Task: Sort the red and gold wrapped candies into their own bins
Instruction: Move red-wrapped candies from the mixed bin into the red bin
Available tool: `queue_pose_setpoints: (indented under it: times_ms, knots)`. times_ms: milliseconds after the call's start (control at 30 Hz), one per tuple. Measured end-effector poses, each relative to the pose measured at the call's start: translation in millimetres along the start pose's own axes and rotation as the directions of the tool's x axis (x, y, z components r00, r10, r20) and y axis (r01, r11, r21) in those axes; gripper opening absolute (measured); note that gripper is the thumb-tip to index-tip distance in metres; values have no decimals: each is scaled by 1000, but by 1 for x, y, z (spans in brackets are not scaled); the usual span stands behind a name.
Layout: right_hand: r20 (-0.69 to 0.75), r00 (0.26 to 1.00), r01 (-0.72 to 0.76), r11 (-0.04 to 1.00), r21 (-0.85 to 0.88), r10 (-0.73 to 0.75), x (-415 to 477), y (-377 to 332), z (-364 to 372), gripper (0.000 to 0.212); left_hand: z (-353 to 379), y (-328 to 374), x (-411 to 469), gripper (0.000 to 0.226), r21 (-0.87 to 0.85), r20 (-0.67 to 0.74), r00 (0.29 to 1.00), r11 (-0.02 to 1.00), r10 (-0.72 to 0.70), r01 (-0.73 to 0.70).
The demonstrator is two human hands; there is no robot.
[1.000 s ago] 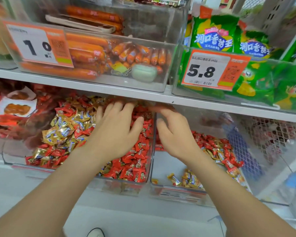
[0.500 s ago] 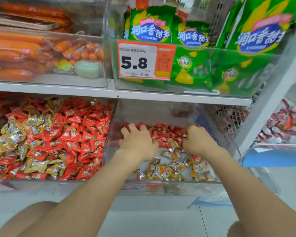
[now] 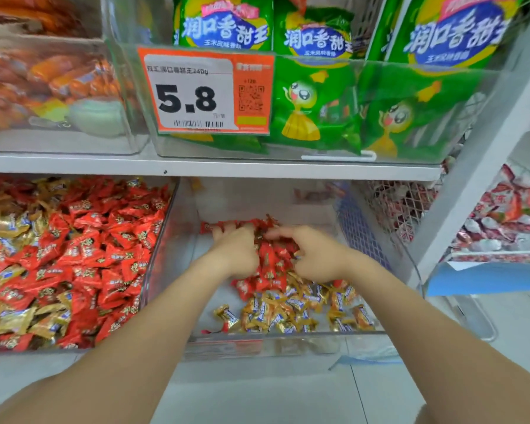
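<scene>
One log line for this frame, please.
left hand: among red candies, right bin | right hand: same pile | grips: unclear | gold candies: bin front | left bin: red and gold mixed

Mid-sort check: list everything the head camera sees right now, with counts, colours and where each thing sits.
left bin: one, clear, lower level, left.
right bin: one, clear, lower level, centre.
mixed candies: many, red and gold, filling left bin.
red candies: a pile, red, middle and back of right bin.
gold candies: a cluster, gold, front of right bin.
shelf board: one, white, between the levels.
upper bin: one, clear, upper level.
price tag: one, orange and white, reads 5.8, on upper bin.
snack bags: several, green, in upper bin.
orange packs: several, blurred, upper level, left.
red-and-white sweets: many, next rack, right.
left hand: one, on red candies; grip blurred.
right hand: one, on red candies; grip blurred.
</scene>
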State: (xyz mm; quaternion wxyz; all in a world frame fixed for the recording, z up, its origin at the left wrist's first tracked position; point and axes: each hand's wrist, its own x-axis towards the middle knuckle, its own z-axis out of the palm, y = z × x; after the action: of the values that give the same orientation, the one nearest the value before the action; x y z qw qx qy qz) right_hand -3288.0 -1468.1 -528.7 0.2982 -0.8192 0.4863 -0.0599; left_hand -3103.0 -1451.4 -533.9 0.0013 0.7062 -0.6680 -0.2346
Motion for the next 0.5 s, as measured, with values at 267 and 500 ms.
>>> queue_pose_setpoints:
  times_ms: [267,500]
  knots:
    - [-241,959,-152,988,-4,147,-37,-2,-31,57,-18,-7,-34,77,-41,9,979,978,205,-205]
    - [1,934,-319,834,-449,358,-49,3,-27,40,-20,-18,-47,71,-57,14,982,981,188,-187]
